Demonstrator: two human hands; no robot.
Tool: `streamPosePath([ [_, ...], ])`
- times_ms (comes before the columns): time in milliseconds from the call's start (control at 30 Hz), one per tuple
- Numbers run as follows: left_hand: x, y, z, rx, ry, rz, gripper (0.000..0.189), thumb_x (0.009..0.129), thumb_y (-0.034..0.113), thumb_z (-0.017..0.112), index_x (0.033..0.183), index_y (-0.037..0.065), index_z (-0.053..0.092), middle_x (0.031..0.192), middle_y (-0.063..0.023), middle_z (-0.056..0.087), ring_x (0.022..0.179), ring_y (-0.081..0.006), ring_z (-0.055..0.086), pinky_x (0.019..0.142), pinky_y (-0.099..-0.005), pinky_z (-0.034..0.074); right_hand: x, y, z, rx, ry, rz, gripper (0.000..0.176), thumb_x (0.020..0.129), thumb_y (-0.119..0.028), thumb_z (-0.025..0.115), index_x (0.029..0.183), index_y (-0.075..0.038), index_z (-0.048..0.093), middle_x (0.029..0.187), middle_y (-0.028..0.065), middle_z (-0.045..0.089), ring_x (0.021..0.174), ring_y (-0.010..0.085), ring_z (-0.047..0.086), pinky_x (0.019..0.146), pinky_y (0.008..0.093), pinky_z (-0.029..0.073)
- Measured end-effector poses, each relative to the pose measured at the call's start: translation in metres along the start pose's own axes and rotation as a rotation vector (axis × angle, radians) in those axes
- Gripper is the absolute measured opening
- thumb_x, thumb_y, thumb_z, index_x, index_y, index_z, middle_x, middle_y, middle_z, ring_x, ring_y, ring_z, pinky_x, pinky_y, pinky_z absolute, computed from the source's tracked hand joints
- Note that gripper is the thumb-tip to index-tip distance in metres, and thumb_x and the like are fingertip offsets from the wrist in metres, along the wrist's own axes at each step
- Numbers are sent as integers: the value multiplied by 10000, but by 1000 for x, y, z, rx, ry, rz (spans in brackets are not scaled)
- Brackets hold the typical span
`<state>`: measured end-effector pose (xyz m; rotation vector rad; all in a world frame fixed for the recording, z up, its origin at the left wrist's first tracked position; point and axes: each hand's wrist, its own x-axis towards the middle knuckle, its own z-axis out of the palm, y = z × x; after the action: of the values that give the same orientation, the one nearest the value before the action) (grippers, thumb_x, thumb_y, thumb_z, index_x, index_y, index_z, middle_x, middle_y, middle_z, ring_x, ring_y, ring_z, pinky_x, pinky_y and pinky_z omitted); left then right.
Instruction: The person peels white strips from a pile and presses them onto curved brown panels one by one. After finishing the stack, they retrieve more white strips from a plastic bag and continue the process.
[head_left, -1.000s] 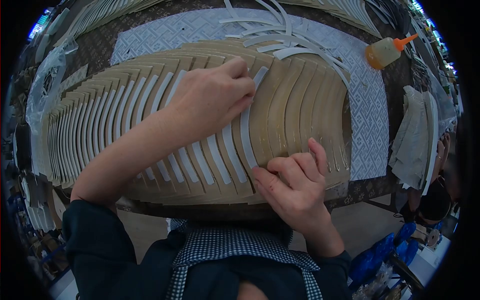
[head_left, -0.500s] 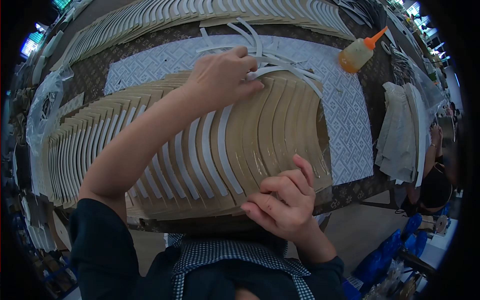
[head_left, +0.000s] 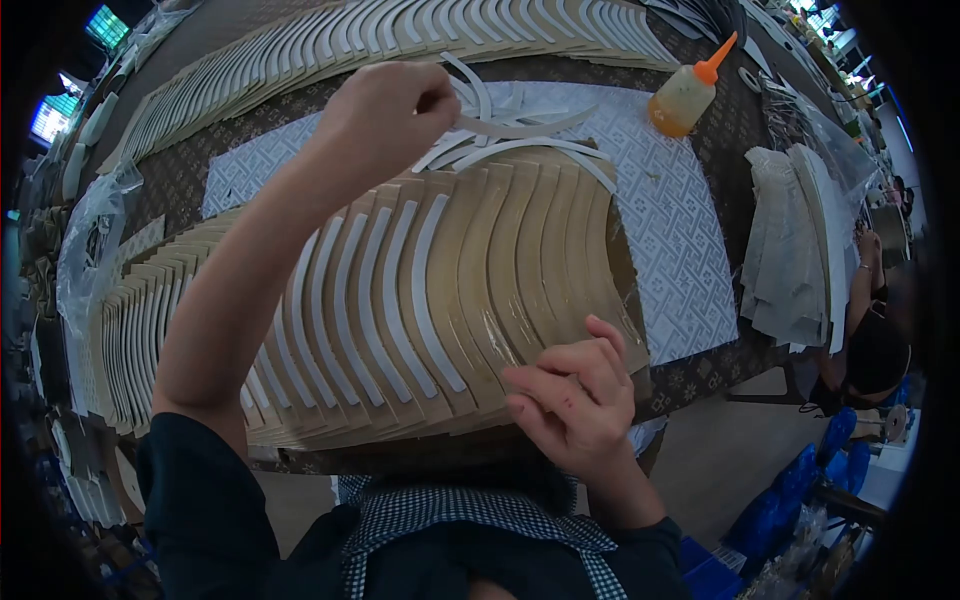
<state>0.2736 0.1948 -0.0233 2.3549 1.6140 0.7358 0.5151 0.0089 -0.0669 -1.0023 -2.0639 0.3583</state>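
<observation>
My left hand point(head_left: 390, 112) is closed, its fingers pinching the end of a curved white strip point(head_left: 535, 128) that reaches out to the right above the loose pile. Several other white strips point(head_left: 545, 150) lie tangled at the far edge of the overlapping tan curved pieces point(head_left: 530, 245). On the left part of this fanned row, each piece bears a white strip point(head_left: 425, 300); those on the right are bare, with a glossy wet-looking film in places. Over the near right side of the row hovers my right hand point(head_left: 578, 400), loosely curled, thumb and fingers apart, with nothing visible in it.
A glue bottle point(head_left: 683, 95) with an orange nozzle stands at the back right. White patterned paper point(head_left: 690, 270) lies beneath the row. Behind is another fanned row point(head_left: 400, 40) with white strips. Stacked grey pieces point(head_left: 785, 250) lie to the right, near another person's arm point(head_left: 863, 290).
My left hand has moved left and away from me, raising a white strip off the pile. My right hand stays over the near right side, its thumb and fingers slightly further apart.
</observation>
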Motion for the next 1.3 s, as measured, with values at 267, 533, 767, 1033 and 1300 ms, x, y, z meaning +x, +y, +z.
streamPosePath([
  [267, -83, 54, -27, -384, -50, 12, 105, 856, 138, 695, 863, 34, 686, 706, -63, 621, 573, -102, 593, 517, -253, 459, 33, -4, 11, 23, 274, 62, 324, 784, -56, 780, 1093, 1, 703, 883, 49, 654, 693, 172, 608, 593, 277, 509],
  [533, -123, 63, -33, -725, -278, 291, 287, 908, 313, 731, 942, 28, 724, 835, -55, 684, 618, -96, 612, 530, -217, 474, 41, -3, 19, -58, 248, -102, 261, 735, 1, 800, 964, -45, 683, 895, 77, 627, 715, 209, 628, 584, 290, 514],
  [767, -88, 21, -7, -1094, -180, -376, 332, 1009, 285, 603, 1187, 7, 631, 890, -41, 677, 623, -54, 579, 523, -197, 469, 26, -15, 31, 213, 88, -43, 278, 710, 38, 796, 950, -41, 681, 879, 79, 620, 710, 215, 622, 585, 296, 516],
  [1033, -75, 15, 4, -1205, -179, -336, 289, 1015, 276, 589, 1158, 32, 649, 831, -12, 650, 600, -47, 565, 491, -205, 463, 22, -14, 37, 242, 35, -42, 251, 725, 17, 801, 940, -51, 690, 875, 85, 635, 698, 188, 626, 584, 278, 506],
  [1300, -72, 7, 7, -1214, -185, -367, 184, 950, 207, 686, 1036, 45, 666, 751, 19, 606, 583, -52, 569, 514, -205, 470, 19, -14, 39, 279, 50, -15, 304, 735, -7, 813, 1002, -45, 673, 882, 95, 660, 722, 198, 646, 591, 278, 516],
])
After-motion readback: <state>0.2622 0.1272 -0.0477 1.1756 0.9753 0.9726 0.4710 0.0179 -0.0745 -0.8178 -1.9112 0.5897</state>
